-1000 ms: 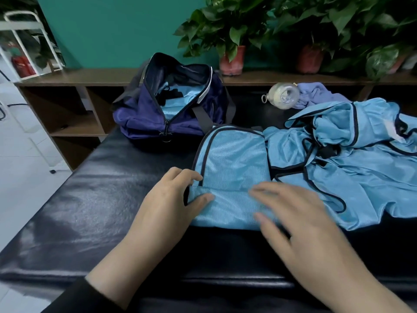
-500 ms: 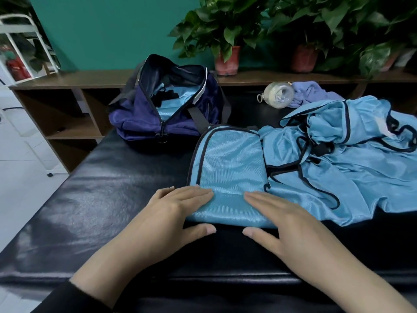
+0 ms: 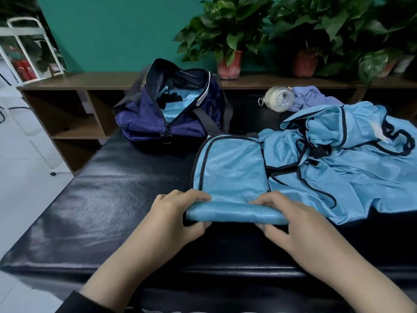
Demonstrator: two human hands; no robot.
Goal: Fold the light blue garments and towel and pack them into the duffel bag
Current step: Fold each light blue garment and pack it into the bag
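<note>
Folded garment: a light blue folded garment (image 3: 232, 172) with black piping is lying on the black padded bench (image 3: 94, 213), near the front edge and a little right of the middle; its near edge is being lifted and rolled up.
Left hand: the left hand (image 3: 173, 215) is gripping the near left corner of that garment, fingers curled over the top and thumb tucked under the fold.
Right hand: the right hand (image 3: 297, 224) is gripping the near right corner the same way, fingers on top and thumb beneath.
Loose garments: a rumpled heap of light blue garments (image 3: 352, 163) with black trim is lying just beside the folded one, touching its right edge and spreading toward the bench's right edge.
Duffel bag: a navy duffel bag (image 3: 153, 118) is sitting at the back of the bench, left of the middle, unzipped and gaping, with light blue cloth showing inside.
Towel: a pale lavender-blue towel (image 3: 313, 98) is lying bunched at the back edge, behind the heap.
Bottle: a clear bottle (image 3: 278, 100) is lying on its side touching the towel's left side.
Shelf: a brown wooden shelf (image 3: 85, 81) is running behind the bench, carrying potted plants (image 3: 228, 41).
Wall: a teal wall (image 3: 112, 30) is standing behind the shelf.
</note>
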